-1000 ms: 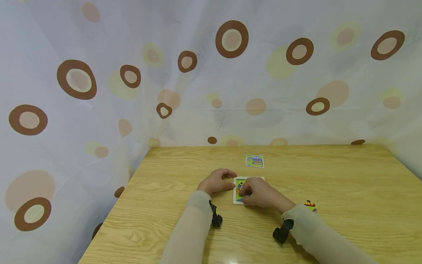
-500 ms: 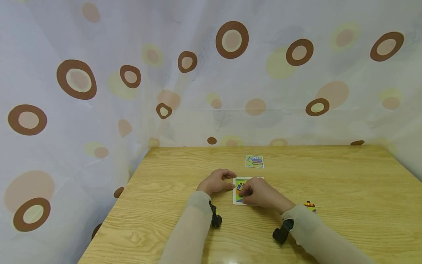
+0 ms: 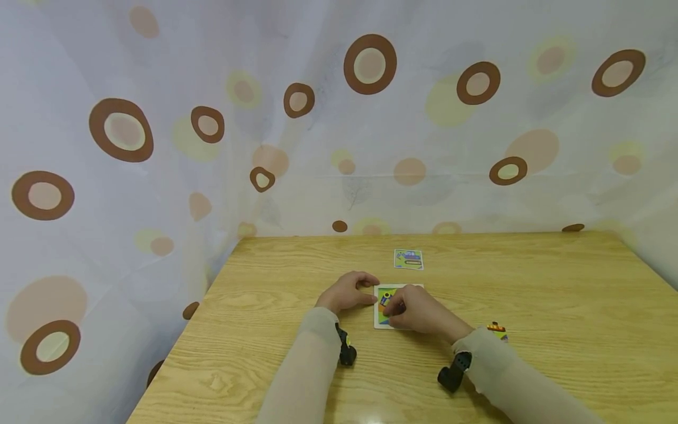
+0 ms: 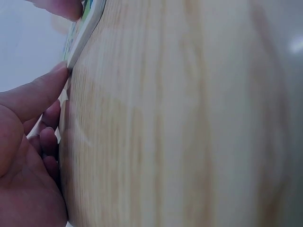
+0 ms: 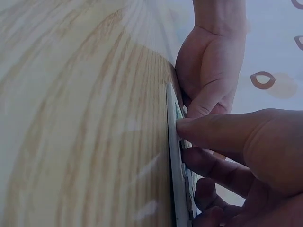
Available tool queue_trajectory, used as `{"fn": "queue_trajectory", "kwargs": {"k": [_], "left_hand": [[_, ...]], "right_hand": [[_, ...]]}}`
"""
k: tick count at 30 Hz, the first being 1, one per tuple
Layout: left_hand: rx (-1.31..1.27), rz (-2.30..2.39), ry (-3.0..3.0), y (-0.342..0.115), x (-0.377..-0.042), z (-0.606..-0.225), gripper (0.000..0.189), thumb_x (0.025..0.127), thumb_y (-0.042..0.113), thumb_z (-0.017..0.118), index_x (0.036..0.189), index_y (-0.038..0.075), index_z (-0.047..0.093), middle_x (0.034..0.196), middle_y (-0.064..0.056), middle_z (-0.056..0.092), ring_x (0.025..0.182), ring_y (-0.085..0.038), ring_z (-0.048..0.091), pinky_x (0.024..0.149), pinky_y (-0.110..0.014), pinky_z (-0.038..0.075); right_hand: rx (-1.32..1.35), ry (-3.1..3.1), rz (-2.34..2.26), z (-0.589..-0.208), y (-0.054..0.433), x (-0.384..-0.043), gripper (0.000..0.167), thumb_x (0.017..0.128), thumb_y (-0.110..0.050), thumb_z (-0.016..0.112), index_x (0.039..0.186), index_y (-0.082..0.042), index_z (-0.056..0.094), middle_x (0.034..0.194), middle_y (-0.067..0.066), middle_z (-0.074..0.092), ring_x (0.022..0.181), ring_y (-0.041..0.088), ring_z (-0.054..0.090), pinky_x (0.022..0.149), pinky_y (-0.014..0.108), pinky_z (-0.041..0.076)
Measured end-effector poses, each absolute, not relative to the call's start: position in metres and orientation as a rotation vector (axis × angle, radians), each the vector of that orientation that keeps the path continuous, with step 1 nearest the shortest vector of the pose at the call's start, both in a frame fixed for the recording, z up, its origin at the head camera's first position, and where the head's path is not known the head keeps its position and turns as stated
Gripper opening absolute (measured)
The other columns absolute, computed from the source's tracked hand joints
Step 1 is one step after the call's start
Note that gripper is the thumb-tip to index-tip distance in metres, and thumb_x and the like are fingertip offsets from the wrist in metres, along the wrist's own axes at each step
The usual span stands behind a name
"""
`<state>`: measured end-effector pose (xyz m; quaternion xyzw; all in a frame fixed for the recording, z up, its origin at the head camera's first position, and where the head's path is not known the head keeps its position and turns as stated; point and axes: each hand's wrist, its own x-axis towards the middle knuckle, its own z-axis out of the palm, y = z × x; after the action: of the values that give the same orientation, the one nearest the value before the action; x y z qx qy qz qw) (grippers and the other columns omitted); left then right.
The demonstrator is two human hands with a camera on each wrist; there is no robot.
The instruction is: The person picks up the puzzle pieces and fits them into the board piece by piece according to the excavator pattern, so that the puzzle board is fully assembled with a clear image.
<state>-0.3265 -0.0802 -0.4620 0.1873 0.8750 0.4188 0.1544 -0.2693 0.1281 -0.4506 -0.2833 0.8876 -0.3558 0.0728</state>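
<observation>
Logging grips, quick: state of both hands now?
Left hand: open, thumb touching the white-framed board.
Right hand: touching the board; cannot tell whether it holds anything.

My head camera looks forward and down, far enough off for the tabletop (image 3: 254,282), both wrist cameras (image 3: 451,377) and the backdrop (image 3: 318,135). The left wrist's view skims the tabletop closely, tipped sideways — the white frame (image 4: 89,33) in its upper corner. The right's, also low, looks past that frame to my left hand (image 5: 208,75); all three share the frame, seemingly near edge-on from the wrists.
</observation>
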Motion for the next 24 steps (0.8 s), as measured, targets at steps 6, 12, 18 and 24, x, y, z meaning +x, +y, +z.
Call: {"fn": "queue_trajectory", "kwargs": {"k": [6,12,18,24], "left_hand": [[0.556,1.195,2.511,-0.0803,-0.3269,-0.4632,0.035,0.09,0.015,0.075,0.124,0.015,0.068,0.121,0.002,0.06,0.115,-0.018,0.052,0.103,-0.039,0.039],[0.55,1.192,2.514,-0.0799,-0.327,-0.4632,0.035,0.09,0.015,0.075,0.124,0.016,0.068,0.121,0.001,0.06,0.116,-0.018,0.052,0.103,-0.039,0.039],[0.553,1.177,2.528,-0.08,-0.3253,-0.4615,0.035,0.09,0.014,0.075,0.124,0.014,0.067,0.12,0.0,0.06,0.114,-0.018,0.052,0.103,-0.039,0.038],[0.561,1.184,2.526,-0.0804,-0.3252,-0.461,0.034,0.09,0.015,0.075,0.124,0.014,0.068,0.12,0.001,0.06,0.115,-0.019,0.052,0.103,-0.039,0.038]], "right_hand": [[-0.871,2.668,-1.082,-0.4501,0.1283,-0.2682,0.012,0.081,-0.001,0.075,0.078,-0.012,0.076,0.078,-0.007,0.068,0.071,0.009,0.059,0.065,0.029,0.051],[-0.834,2.663,-1.09,-0.4509,0.1289,-0.2685,0.009,0.083,-0.003,0.076,0.08,-0.011,0.077,0.08,-0.007,0.068,0.073,0.01,0.059,0.066,0.03,0.051],[-0.806,2.639,-1.146,-0.4495,0.1299,-0.2662,0.006,0.082,-0.002,0.077,0.086,-0.007,0.076,0.083,-0.003,0.069,0.074,0.012,0.059,0.067,0.031,0.051],[-0.757,2.627,-1.208,-0.446,0.1362,-0.2631,0.009,0.086,-0.006,0.074,0.095,-0.007,0.075,0.088,-0.003,0.068,0.075,0.014,0.057,0.066,0.03,0.049]]}}
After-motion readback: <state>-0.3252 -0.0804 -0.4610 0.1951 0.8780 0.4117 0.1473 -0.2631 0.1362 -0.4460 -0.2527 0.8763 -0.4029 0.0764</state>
